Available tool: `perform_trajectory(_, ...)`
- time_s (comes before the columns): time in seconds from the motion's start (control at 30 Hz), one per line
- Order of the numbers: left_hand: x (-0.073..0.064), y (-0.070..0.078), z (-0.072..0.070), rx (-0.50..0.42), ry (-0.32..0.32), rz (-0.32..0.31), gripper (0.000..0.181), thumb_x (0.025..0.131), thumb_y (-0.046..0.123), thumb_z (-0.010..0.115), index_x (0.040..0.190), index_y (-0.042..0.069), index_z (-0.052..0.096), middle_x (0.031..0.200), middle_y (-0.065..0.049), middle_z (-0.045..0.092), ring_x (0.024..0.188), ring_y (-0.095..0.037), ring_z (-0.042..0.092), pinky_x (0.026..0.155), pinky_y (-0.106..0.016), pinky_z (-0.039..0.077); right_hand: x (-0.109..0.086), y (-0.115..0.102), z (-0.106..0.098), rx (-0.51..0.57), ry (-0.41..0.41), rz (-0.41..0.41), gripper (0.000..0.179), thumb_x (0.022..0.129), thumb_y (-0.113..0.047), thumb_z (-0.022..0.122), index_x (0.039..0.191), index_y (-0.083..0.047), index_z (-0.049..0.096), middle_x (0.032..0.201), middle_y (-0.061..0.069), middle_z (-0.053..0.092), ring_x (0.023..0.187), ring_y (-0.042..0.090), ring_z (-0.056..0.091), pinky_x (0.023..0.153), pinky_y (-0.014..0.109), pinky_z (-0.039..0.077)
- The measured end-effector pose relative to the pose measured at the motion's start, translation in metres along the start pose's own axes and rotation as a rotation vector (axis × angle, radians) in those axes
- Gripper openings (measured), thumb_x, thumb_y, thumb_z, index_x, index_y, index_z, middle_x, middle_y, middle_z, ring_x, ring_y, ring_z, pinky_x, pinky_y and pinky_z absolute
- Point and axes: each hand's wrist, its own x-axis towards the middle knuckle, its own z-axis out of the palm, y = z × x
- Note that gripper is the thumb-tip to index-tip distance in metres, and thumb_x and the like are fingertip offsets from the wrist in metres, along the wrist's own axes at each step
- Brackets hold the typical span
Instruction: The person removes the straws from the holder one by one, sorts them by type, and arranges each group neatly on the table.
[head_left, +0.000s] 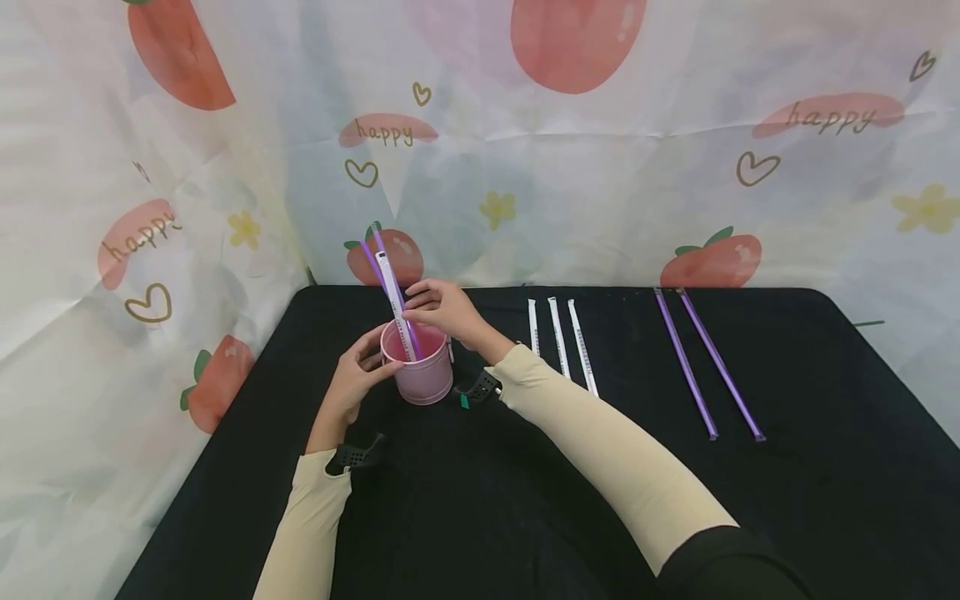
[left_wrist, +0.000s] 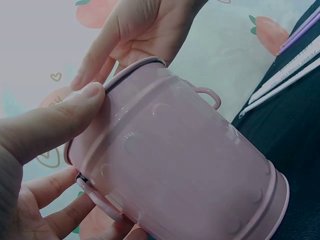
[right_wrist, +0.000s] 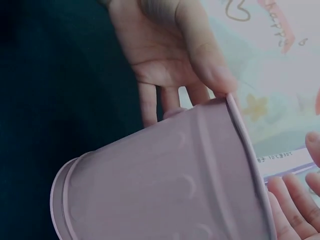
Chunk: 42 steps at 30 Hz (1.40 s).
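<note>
A small pink metal bucket [head_left: 424, 383] with side loops stands upright on the table. My left hand [head_left: 355, 375] holds it from the left, the thumb on its rim and the fingers around the side, close to a loop [left_wrist: 102, 202]. Leaning in the bucket are a white printed straw-like stick [head_left: 392, 287] and purple straw-like sticks [head_left: 370, 260]. Over the rim, my right hand [head_left: 450, 312] is beside these sticks. In the right wrist view, the white stick [right_wrist: 285, 159] lies between the right hand's parted thumb and fingers, with no clear pinch.
Three white wrapped sticks [head_left: 558, 333] lie side by side right of the bucket, partly behind the right forearm. Farther right are two purple sticks [head_left: 722, 367]. A black cloth covers the table [head_left: 465, 500]. A printed curtain [head_left: 600, 192] hangs at the back and left.
</note>
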Motion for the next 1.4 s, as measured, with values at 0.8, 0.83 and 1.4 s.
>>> perform_trajectory(0.8, -0.001, 0.002, 0.000, -0.029, 0.005, -0.028, 0.062, 0.088, 0.003, 0.062, 0.144, 0.007, 0.035, 0.143, -0.018, 0.039, 0.128, -0.038, 0.044, 0.108, -0.052, 0.037, 0.004, 0.002, 0.017, -0.176, 0.003, -0.052, 0.035, 0.083, -0.009, 0.070, 0.114, 0.004, 0.060, 0.105, 0.018, 0.069, 0.098, 0.025, 0.067, 0.087, 0.028, 0.055)
perform_trajectory(0.83, -0.001, 0.003, 0.001, -0.029, 0.005, -0.029, 0.062, 0.088, 0.003, 0.061, 0.144, 0.007, 0.034, 0.143, -0.019, 0.039, 0.129, -0.038, 0.044, 0.108, -0.052, 0.036, 0.004, 0.002, 0.017, -0.188, -0.005, -0.053, 0.034, 0.083, -0.009, 0.071, 0.113, 0.003, 0.061, 0.105, 0.018, 0.069, 0.098, 0.025, 0.067, 0.087, 0.028, 0.055)
perform_trajectory(1.4, 0.001, 0.000, 0.000, -0.029, 0.005, -0.030, 0.062, 0.087, 0.000, 0.060, 0.143, 0.004, 0.034, 0.141, -0.019, 0.040, 0.129, -0.037, 0.044, 0.105, -0.038, 0.043, 0.001, 0.000, 0.020, -0.314, -0.069, -0.129, 0.026, 0.081, -0.007, 0.072, 0.105, 0.002, 0.065, 0.099, 0.015, 0.071, 0.093, 0.022, 0.069, 0.085, 0.026, 0.056)
